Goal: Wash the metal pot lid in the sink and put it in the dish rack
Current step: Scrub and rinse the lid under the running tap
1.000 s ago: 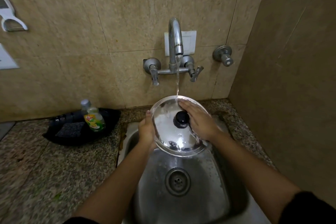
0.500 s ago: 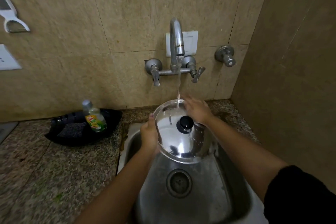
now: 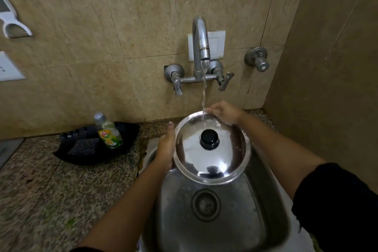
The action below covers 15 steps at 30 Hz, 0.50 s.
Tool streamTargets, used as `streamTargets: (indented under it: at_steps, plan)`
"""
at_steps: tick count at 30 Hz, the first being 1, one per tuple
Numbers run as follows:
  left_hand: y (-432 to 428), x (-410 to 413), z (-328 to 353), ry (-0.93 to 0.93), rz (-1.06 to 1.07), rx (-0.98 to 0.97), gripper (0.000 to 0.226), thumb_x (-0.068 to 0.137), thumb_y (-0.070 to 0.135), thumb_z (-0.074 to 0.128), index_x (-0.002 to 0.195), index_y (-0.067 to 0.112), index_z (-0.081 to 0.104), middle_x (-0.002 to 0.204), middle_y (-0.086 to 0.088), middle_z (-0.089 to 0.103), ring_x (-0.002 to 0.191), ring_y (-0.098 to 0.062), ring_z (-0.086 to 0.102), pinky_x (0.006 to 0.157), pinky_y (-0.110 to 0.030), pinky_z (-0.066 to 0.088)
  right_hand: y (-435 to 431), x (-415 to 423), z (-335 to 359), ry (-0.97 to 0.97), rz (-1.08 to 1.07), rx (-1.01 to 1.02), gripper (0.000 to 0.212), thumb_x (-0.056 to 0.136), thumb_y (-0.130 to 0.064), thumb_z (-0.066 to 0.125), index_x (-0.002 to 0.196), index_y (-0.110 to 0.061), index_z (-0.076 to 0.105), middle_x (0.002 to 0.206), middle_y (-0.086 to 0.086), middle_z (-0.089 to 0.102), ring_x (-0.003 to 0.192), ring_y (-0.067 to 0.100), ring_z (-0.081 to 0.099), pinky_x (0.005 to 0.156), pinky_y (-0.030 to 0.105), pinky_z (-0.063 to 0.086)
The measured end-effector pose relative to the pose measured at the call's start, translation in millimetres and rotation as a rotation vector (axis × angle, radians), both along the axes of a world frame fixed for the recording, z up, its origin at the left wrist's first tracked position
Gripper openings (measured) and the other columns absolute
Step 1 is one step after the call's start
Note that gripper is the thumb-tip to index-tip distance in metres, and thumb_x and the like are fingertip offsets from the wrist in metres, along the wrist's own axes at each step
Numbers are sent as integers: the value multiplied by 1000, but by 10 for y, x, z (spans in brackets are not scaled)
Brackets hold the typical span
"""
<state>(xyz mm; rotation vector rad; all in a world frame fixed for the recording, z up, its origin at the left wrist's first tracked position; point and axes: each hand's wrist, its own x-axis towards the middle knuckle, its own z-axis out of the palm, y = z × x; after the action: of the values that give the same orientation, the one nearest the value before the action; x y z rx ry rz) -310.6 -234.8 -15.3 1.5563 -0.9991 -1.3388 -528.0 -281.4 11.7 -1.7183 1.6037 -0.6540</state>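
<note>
A: Where was the metal pot lid (image 3: 211, 150) at that moment?

B: It was above the steel sink (image 3: 223, 221), tilted, with its black knob (image 3: 210, 139) facing up. The left hand (image 3: 166, 149) grasped the rim from the left side; the thumb lay along the edge, the other fingers were hidden under the lid. The right hand (image 3: 224, 113) held the far rim, its fingertips curled over the edge just where the water stream (image 3: 204, 96) from the tap (image 3: 200, 43) landed.

A: How to do the rinse well, in your opinion?

B: I think the lid should turn slowly between the fingers, so that the water passes over every part of the rim. A wet rim is slippery, so both grips should stay firm.

A: And around the hands?

B: Left of the left hand, on the granite counter (image 3: 51, 190), stood a black tray (image 3: 131, 131) with a dish soap bottle (image 3: 109, 132) and a scrub pad (image 3: 82, 146). No dish rack was in view. Nothing blocked the sink; only the tap handles (image 3: 225, 81) were near behind the right fingers.
</note>
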Motion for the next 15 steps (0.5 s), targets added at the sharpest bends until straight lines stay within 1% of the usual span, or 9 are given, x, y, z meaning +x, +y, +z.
streamTargets:
  at_steps: [2,3,5,7,8,10,11,13,15]
  plan:
    - [5,-18,-25,-6,8,-40,47,95,45,47,97,3,68,89,-12,70,89,-28,66,80,-34,52,-60,128,52,237,106,-64,37,98,-39,46,93,-10,68,76,6,62,66,17,54,67,34,44]
    - [10,-13,-51,7,43,-59,43,94,42,50,92,3,68,83,-10,69,85,-27,66,76,-33,52,-66,184,55,359,124,-128,35,99,-40,44,97,-14,67,84,5,64,74,19,58,71,35,44]
    - [17,7,-78,34,115,-71,38,94,39,52,81,6,67,74,-6,66,76,-25,63,71,-31,49,33,252,-16,510,144,-268,35,101,-38,38,117,-18,61,116,6,63,107,23,58,86,36,40]
    - [-2,43,-75,92,221,-60,37,94,36,52,73,8,64,72,-7,64,76,-26,62,73,-32,49,246,252,-169,515,129,-330,47,101,-39,24,143,-24,40,150,0,40,138,18,34,107,39,25]
    - [-20,68,-92,107,271,-42,37,95,36,52,71,9,62,72,-7,63,78,-28,62,75,-33,50,403,263,-271,532,95,-329,54,99,-43,15,150,-26,27,158,-4,26,145,15,19,114,41,15]
    - [-51,96,-127,123,344,-14,39,95,38,50,77,6,63,76,-10,64,82,-30,63,80,-38,51,777,390,-474,606,27,-308,64,93,-47,2,153,-24,5,161,-6,0,148,13,-4,120,40,3]
    - [-57,90,-146,129,371,-11,41,95,40,49,84,4,65,81,-12,66,84,-31,64,83,-38,52,945,506,-551,618,21,-300,67,91,-48,2,152,-20,1,160,-3,-6,148,14,-8,121,39,1]
    - [-40,50,-242,119,417,2,47,94,45,47,92,2,65,92,-15,69,87,-33,66,89,-41,53,1147,740,-684,608,24,-293,72,90,-48,8,153,-13,3,161,4,-5,149,19,-5,121,36,2]
    - [39,-23,-267,125,441,2,39,96,42,43,87,8,61,94,-14,66,90,-31,63,91,-40,51,1232,854,-782,594,-32,-283,70,91,-45,11,152,-10,10,161,9,4,149,22,4,121,40,11]
